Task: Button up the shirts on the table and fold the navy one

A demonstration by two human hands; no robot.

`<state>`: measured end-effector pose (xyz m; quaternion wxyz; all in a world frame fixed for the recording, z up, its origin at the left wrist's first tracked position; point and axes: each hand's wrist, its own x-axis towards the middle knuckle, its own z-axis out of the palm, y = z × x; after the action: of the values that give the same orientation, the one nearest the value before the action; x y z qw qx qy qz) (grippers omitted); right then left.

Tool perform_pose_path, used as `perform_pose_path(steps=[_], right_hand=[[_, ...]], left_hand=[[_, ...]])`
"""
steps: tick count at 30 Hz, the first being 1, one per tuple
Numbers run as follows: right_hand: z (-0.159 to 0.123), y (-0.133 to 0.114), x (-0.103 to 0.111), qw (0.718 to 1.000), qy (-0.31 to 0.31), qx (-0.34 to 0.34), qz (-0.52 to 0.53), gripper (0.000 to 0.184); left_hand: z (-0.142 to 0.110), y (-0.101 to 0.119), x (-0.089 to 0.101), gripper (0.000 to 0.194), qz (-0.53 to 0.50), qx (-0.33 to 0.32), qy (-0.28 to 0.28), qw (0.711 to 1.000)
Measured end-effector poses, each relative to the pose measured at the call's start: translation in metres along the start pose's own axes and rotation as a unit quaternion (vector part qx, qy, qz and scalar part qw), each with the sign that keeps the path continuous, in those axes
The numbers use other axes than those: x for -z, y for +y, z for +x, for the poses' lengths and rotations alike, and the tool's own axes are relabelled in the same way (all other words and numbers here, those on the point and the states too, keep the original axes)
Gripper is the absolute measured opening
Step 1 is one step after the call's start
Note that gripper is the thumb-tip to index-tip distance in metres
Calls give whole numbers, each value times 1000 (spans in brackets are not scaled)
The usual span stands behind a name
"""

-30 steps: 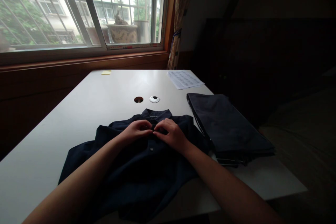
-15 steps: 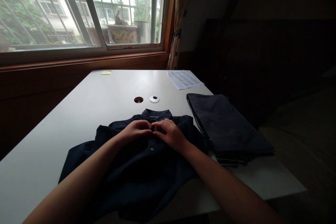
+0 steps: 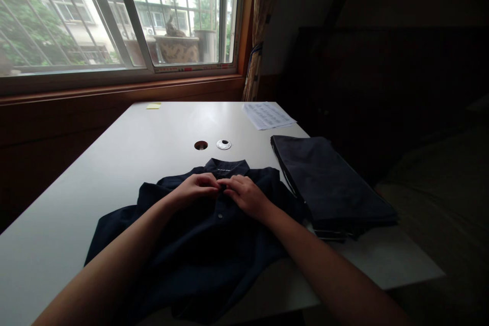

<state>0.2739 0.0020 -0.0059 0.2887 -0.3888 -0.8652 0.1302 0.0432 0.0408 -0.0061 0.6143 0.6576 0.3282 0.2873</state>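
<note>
A dark navy shirt [image 3: 198, 260] lies spread on the white table, its collar pointing toward the window. Both hands meet at the front placket just below the collar. My left hand [image 3: 196, 186] pinches the fabric from the left. From the right, my right hand [image 3: 244, 192] grips the same spot, its fingertips touching those of the left. Whatever small part sits between the fingertips is hidden. A round button [image 3: 220, 216] shows on the placket a little below the hands.
Right of the shirt lies a stack of folded dark cloth [image 3: 328, 178]. Printed sheets [image 3: 268, 114] rest at the table's far right corner, a yellow note [image 3: 153, 106] at the far left. Two cable holes, one an open hole [image 3: 200, 145], pierce the white table [image 3: 76, 188]. A barred window stands behind.
The fingers of both hands have drawn closer together at the placket, and the right fingers have curled over slightly. The shirt lies in the same place.
</note>
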Motion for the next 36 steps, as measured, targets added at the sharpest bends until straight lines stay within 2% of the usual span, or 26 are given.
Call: perform_pose_path(steps=[3,8,16,21,27,36], right_hand=[[0,1,-1,1000,-17,-6,1,31],[-1,2,-5,999,1,-28,16,17],[0,2,-8,999,13,-8,-52,9],[0,0,-7,998,21,-20,-60,8],[0,1,-10,997,22,-19,-76,8],[1,2,-8,996,11,-12,-90,7]], left_hand=[[0,1,-1,20,18,-8,-3,1000],[0,5,-2,23,-10,17,-9,1000],[-1,5,-4,24,-77,38,0,996],[1,2,-4,28,-54,33,-1,998],[2,4,-4,24,12,-14,10,1000],[1,3,-5,27,17,0,19,1000]])
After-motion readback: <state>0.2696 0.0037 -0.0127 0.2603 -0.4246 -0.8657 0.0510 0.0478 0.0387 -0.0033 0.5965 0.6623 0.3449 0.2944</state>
